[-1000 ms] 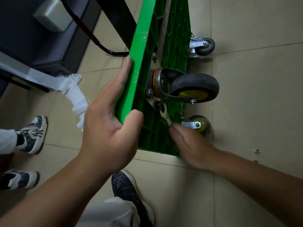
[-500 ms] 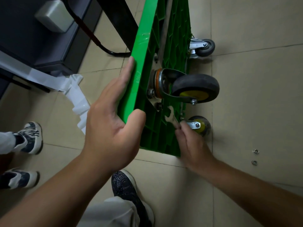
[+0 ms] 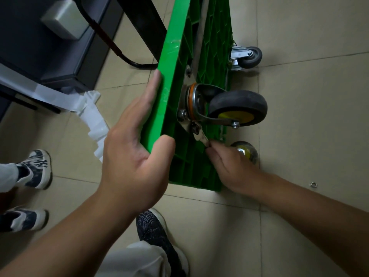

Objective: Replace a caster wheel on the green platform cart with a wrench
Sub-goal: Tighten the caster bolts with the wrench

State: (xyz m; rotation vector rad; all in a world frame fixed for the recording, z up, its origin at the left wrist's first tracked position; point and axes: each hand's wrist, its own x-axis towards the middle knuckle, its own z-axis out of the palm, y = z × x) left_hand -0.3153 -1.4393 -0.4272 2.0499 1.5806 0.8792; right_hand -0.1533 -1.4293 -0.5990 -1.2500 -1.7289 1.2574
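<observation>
Beige floor tiles spread under everything, with a black cabinet off to the left and a crumpled white sheet trailing from it. We have the green cart tipped up on its side with its ribbed underside facing right. The caster wheel we are working on juts out from that underside, a black tyre on a yellow hub, clear of the floor.

Our left hand clamps the cart's raised edge, fingers flat along the smooth face and thumb hooked round onto the ribbed side. Our right hand pinches the handle end of the wrench. Its head sits on a dark bolt at the lower corner of the wheel's mounting plate, and a shiny nut shows just above on the same plate.

We judge the cart stiff but fairly light, so it may rock or slide when we lean on the wrench, and the rim is the sensible place to brace it. The wrench looks thin, short and smooth. Held at its tip it gives leverage but little control, and the head could slip off the bolt. The caster is mostly steel and swivels, so we would take it by the fork rather than the tyre once it loosens.

Another yellow-hubbed wheel sits low beside our right hand, and we cannot tell whether it is mounted or loose. A small washer lies on the tiles to the right, where it is easy to kick away.
</observation>
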